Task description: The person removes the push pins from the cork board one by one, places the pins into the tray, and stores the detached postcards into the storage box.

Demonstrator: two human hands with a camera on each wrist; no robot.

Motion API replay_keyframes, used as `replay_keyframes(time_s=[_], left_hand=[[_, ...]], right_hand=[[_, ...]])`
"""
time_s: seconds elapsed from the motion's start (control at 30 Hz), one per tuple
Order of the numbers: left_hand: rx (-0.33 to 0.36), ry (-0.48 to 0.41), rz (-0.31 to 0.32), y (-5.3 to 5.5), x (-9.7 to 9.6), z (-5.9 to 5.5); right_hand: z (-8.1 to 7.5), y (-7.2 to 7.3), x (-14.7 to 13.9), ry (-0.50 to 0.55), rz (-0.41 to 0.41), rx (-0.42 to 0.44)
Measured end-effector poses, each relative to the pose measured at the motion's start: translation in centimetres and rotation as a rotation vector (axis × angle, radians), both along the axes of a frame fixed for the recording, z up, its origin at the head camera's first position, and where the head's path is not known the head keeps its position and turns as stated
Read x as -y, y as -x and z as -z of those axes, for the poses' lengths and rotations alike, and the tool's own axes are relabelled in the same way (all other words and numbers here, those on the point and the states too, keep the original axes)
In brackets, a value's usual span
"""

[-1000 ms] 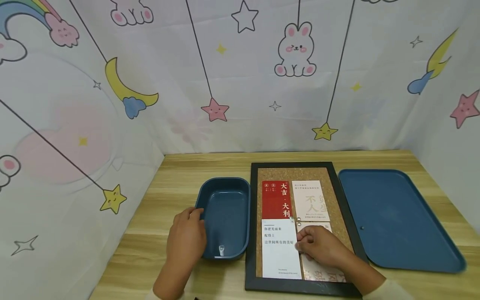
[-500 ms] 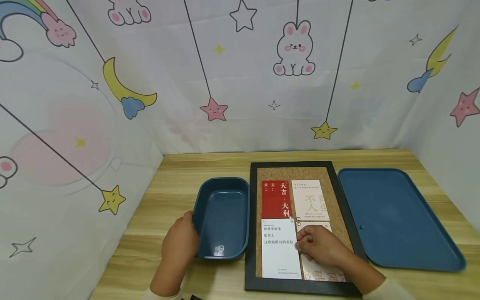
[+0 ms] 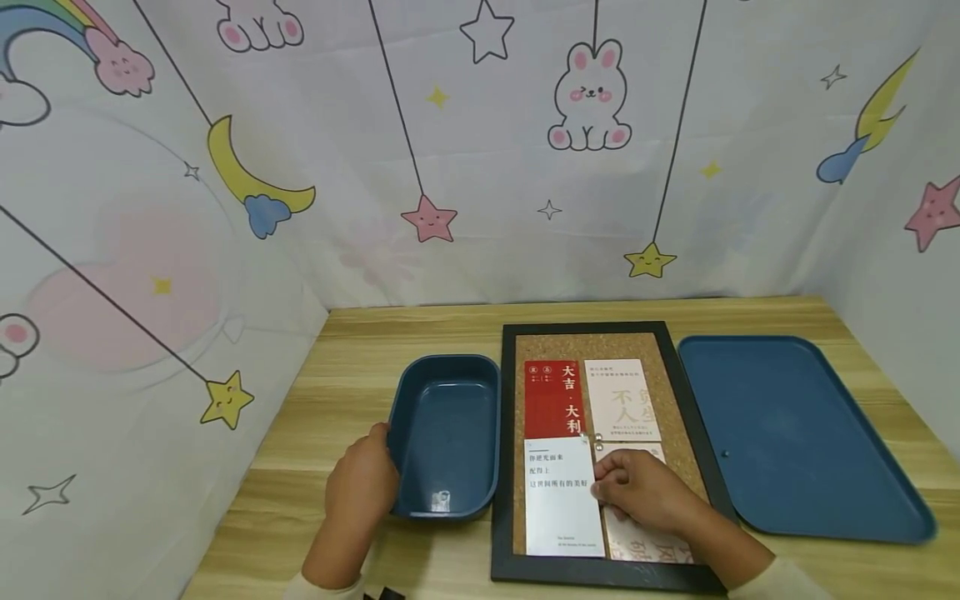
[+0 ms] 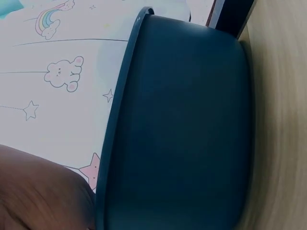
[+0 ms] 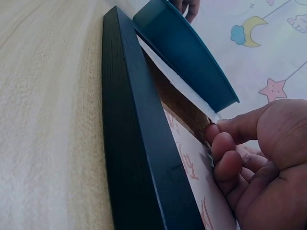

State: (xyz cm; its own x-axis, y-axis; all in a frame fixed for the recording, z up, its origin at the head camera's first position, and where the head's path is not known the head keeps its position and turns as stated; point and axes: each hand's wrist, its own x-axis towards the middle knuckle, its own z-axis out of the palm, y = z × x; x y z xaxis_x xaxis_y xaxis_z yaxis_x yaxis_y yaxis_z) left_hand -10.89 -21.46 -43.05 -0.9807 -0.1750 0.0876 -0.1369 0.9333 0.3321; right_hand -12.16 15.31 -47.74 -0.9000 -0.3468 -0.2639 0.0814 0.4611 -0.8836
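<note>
A white card (image 3: 558, 500) printed with lines of characters lies at the lower left of a framed corkboard (image 3: 506, 533). My right hand (image 3: 637, 492) pinches its right edge between thumb and finger; in the right wrist view that edge looks slightly raised above the cork. Beneath the hand is a pale pink card (image 3: 626, 542), partly covered. Above them are a red card (image 3: 551, 398) and another pale card (image 3: 622, 400). Small shiny pins (image 3: 598, 447) sit where the cards meet. My left hand (image 3: 362, 475) grips the left rim of a blue tub (image 3: 450, 437), its fingertips mostly hidden.
A shallow blue tray (image 3: 802, 442) lies right of the corkboard, with one small round piece (image 3: 724, 454) near its left edge. Something small and shiny (image 3: 440, 500) shows inside the tub's near end. A printed white curtain (image 3: 480, 167) encloses the wooden table (image 3: 360, 350).
My left hand has drawn back to the left, from reaching over the tub's rim to lying at its outer edge. The right hand keeps its place on the white card.
</note>
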Motion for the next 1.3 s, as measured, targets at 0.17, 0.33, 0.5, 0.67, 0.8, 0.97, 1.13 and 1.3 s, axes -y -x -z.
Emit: replay_keyframes(time_s=[0.17, 0.33, 0.5, 0.67, 0.8, 0.97, 1.13, 1.3], left_hand=[[-0.013, 0.023, -0.002, 0.0, 0.0, 0.2], [-0.009, 0.030, -0.005, 0.0, 0.0, 0.3], [-0.001, 0.031, -0.005, 0.0, 0.1, 0.3], [-0.019, 0.029, -0.003, -0.1, 0.0, 0.3], [-0.025, 0.033, -0.002, -0.2, 0.0, 0.3], [-0.028, 0.037, 0.001, -0.2, -0.2, 0.3], [-0.035, 0.038, -0.005, -0.3, -0.1, 0.4], [-0.037, 0.034, -0.011, -0.3, -0.1, 0.3]], right_hand=[[-0.1, -0.1, -0.1, 0.036, 0.005, -0.001], [-0.1, 0.1, 0.0, 0.058, 0.046, -0.001], [-0.3, 0.1, 0.0, 0.095, 0.062, 0.009], [-1.0, 0.3, 0.1, 0.096, 0.092, 0.003], [-1.6, 0.6, 0.2, 0.089, 0.123, 0.006], [-2.2, 0.9, 0.3, 0.077, 0.170, 0.043], [-2.5, 1.2, 0.3, 0.112, 0.167, 0.067], [-2.6, 1.5, 0.3, 0.163, 0.130, 0.063]])
